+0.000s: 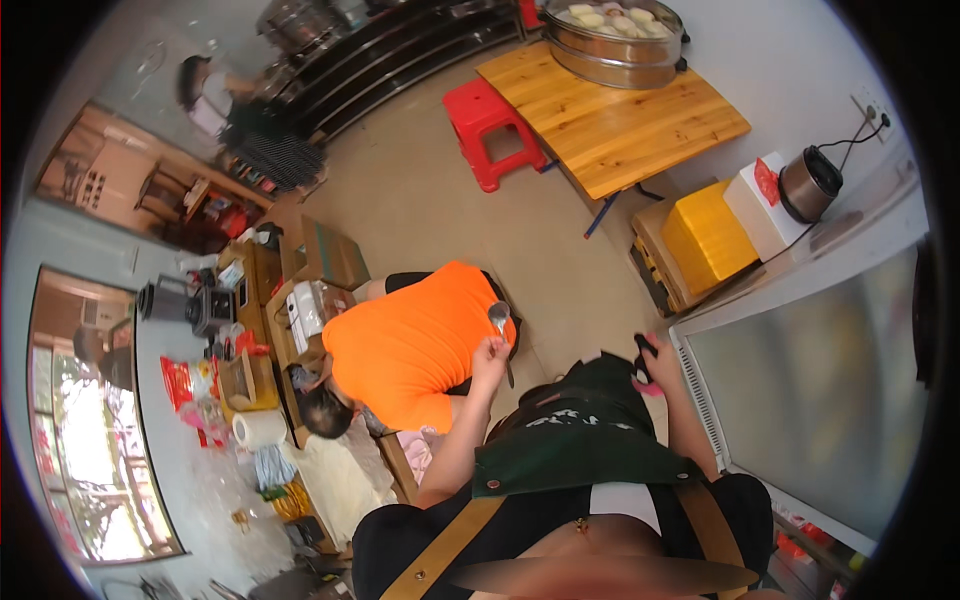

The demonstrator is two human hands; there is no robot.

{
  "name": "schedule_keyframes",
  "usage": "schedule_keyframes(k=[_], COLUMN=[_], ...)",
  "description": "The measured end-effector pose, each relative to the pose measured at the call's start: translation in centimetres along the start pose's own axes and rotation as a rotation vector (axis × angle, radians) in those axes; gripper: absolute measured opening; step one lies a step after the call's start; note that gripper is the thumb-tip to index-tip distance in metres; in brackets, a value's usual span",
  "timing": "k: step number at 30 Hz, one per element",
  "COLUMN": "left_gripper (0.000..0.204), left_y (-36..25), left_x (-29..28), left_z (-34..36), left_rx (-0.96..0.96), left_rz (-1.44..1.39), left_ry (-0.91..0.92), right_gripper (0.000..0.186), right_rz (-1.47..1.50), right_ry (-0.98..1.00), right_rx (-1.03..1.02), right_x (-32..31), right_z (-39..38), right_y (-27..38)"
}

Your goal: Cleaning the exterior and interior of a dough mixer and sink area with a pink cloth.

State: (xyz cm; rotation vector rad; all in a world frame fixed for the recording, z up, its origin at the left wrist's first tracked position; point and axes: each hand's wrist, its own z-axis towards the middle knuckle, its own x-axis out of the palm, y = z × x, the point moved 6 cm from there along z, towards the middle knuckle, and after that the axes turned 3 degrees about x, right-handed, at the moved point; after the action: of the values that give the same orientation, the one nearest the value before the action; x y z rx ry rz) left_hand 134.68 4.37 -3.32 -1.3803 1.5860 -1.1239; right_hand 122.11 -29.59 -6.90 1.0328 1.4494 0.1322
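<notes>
My left hand [490, 358] is raised in front of me, its fingers closed around the handle of a metal spoon [499, 314]. The spoon's bowl points away from me, against the orange shirt of a person [400, 340] bent low just ahead and to the left. Out to the right, my right hand [660, 364] is closed on a dark, curved thing [643, 352], with a bit of pink below it. What that dark thing is does not show clearly. Between my arms hangs a dark green apron [570, 430] with tan straps.
A glass-fronted cabinet [820, 370] stands close on my right. Ahead are a wooden table [620, 120] bearing a steamer pot [612, 50] of pale buns, and a red stool [490, 130]. Cluttered shelves [265, 310] line the left wall; another person [250, 125] stands far left.
</notes>
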Motion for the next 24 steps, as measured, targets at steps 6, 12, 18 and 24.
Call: schedule_keyframes(k=[6, 12, 18, 24], left_gripper=[0.009, 0.007, 0.004, 0.003], left_y=[-2.3, -3.2, -7.8, -10.9], left_x=[2.2, 0.6, -4.6, -13.3], left_z=[10.1, 17.7, 25.5, 32.2], left_rx=[0.061, -0.034, -0.042, -0.097], left_rz=[0.029, 0.091, 0.147, 0.163], left_ry=[-0.031, -0.142, -0.277, -0.554], right_gripper=[0.03, 0.03, 0.046, 0.039], right_rz=[0.337, 0.921, 0.027, -0.279], right_ry=[-0.137, -0.131, -0.504, -0.572], right_rx=[-0.094, 0.167, 0.299, 0.165], right_x=[-0.2, -0.4, 0.8, 3.9], right_z=[13.6, 29.0, 38.5, 47.8], right_y=[6.5, 12.0, 12.6, 22.1])
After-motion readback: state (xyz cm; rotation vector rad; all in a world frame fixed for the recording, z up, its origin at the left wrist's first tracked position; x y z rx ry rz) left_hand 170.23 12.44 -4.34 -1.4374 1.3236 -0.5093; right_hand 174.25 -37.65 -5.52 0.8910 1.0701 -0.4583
